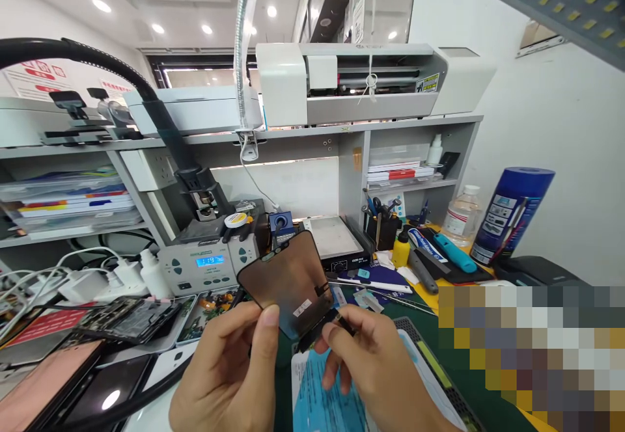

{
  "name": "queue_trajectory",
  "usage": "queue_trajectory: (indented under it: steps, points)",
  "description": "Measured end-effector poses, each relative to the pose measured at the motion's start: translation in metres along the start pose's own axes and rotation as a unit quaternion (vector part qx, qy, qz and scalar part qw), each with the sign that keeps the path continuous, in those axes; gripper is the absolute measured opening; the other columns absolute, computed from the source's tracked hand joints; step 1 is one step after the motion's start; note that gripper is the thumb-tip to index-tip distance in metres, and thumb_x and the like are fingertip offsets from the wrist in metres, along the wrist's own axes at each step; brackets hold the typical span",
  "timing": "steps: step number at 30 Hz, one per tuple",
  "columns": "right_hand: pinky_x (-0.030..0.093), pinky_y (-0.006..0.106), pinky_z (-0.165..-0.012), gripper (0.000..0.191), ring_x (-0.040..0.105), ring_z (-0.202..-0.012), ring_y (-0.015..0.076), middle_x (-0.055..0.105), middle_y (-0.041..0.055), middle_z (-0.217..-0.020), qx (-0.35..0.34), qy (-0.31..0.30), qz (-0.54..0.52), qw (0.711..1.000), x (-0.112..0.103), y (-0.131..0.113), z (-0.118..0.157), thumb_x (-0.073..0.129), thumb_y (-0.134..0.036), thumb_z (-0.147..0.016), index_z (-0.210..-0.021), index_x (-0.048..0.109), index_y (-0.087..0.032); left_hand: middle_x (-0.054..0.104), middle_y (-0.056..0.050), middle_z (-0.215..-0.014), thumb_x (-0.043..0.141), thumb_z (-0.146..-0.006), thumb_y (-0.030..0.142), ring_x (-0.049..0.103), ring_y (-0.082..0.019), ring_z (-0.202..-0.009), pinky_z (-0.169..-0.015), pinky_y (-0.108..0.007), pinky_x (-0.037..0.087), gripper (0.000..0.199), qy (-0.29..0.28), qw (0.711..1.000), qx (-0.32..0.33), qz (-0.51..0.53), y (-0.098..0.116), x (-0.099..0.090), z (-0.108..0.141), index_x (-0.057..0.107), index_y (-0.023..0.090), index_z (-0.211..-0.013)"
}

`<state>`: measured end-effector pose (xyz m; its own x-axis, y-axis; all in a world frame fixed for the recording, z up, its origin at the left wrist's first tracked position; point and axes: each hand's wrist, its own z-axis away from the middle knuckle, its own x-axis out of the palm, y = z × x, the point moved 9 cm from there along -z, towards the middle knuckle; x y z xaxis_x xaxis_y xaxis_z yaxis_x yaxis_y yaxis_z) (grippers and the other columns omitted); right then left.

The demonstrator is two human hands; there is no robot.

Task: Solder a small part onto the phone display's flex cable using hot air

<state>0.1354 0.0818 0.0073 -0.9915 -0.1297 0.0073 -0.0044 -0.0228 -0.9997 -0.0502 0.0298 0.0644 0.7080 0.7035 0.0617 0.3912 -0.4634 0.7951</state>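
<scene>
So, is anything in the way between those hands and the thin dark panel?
Nothing visible. The left hand pinches the panel by its lower left side, and the right hand has its fingers at its lower right end. A blue-and-white sheet lies below, not between.

Bright ceiling lights (pixel 101 6) — edges stretched, lower-right pixelated.

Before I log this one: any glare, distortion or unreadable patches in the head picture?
Head view: bright reflection on the dark phone screen at lower left; blue can at right leaning outward, likely wide-angle stretch; coarse pixelation hiding the lower right; no such hotspot on the held screen panel, though its label is too small to read.
</scene>
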Motion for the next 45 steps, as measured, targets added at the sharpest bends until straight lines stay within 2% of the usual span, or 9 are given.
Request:
queue_trajectory:
  steps: [7,13,17,24,33,39,45]
  points:
    - [0.040,0.026,-0.048,0.033,0.060,-0.050,0.0174,0.064,-0.0001,-0.055,-0.003,0.017,0.024,1.000,-0.003,0.006,0.004,0.065,-0.047,-0.090,-0.069,0.061,-0.022,0.078,-0.001,-0.082,0.081,-0.081,0.040,0.073,-0.014,-0.066,-0.062,-0.018,0.060,0.022,-0.003,0.999,-0.032,0.034,-0.010,0.002,-0.002,0.072,0.022,-0.090]
    - [0.040,0.027,-0.049,0.037,0.057,-0.052,0.0186,0.064,0.0016,-0.053,0.017,0.036,0.038,0.999,-0.005,0.007,0.009,0.069,-0.054,-0.086,-0.068,0.061,-0.023,0.078,-0.004,-0.082,0.082,-0.079,0.045,0.073,-0.018,-0.067,-0.062,-0.023,0.062,0.030,-0.006,0.997,-0.058,0.054,-0.016,0.004,-0.004,0.071,0.020,-0.091]
    - [0.040,0.028,-0.050,0.037,0.056,-0.052,0.0190,0.064,0.0024,-0.053,0.016,0.037,0.047,0.998,-0.005,0.005,0.011,0.068,-0.055,-0.086,-0.069,0.063,-0.023,0.078,-0.003,-0.082,0.082,-0.080,0.044,0.073,-0.016,-0.067,-0.062,-0.021,0.061,0.028,-0.003,0.996,-0.063,0.055,-0.017,0.002,-0.003,0.071,0.020,-0.090]
    - [0.045,0.028,-0.054,0.039,0.062,-0.055,0.0210,0.064,0.0027,-0.054,0.023,0.043,0.038,0.998,-0.004,0.001,0.013,0.071,-0.057,-0.083,-0.066,0.063,-0.023,0.078,-0.003,-0.081,0.083,-0.079,0.045,0.072,-0.016,-0.063,-0.057,-0.021,0.060,0.030,0.006,0.995,-0.063,0.071,-0.017,0.003,-0.004,0.071,0.020,-0.089]
    - [0.043,0.027,-0.054,0.036,0.062,-0.056,0.0206,0.064,0.0025,-0.054,0.022,0.040,0.032,0.998,-0.004,0.002,0.012,0.071,-0.053,-0.083,-0.067,0.064,-0.022,0.078,-0.002,-0.077,0.084,-0.078,0.046,0.073,-0.017,-0.060,-0.057,-0.022,0.062,0.032,-0.003,0.992,-0.082,0.092,-0.019,0.003,-0.006,0.070,0.020,-0.090]
    - [0.043,0.027,-0.052,0.038,0.061,-0.054,0.0199,0.066,0.0032,-0.056,0.020,0.026,0.015,0.999,-0.003,0.005,0.012,0.071,-0.055,-0.084,-0.067,0.061,-0.022,0.077,0.000,-0.074,0.086,-0.077,0.042,0.071,-0.014,-0.057,-0.056,-0.017,0.061,0.030,-0.005,0.988,-0.089,0.126,-0.023,0.005,-0.010,0.071,0.020,-0.091]
    - [0.047,0.028,-0.053,0.040,0.060,-0.055,0.0202,0.067,0.0037,-0.057,0.037,0.002,0.012,0.999,-0.002,0.010,0.011,0.069,-0.059,-0.085,-0.071,0.064,-0.023,0.077,0.000,-0.074,0.088,-0.075,0.044,0.072,-0.013,-0.060,-0.060,-0.016,0.062,0.033,-0.017,0.976,-0.131,0.174,-0.034,0.007,-0.012,0.072,0.021,-0.093]
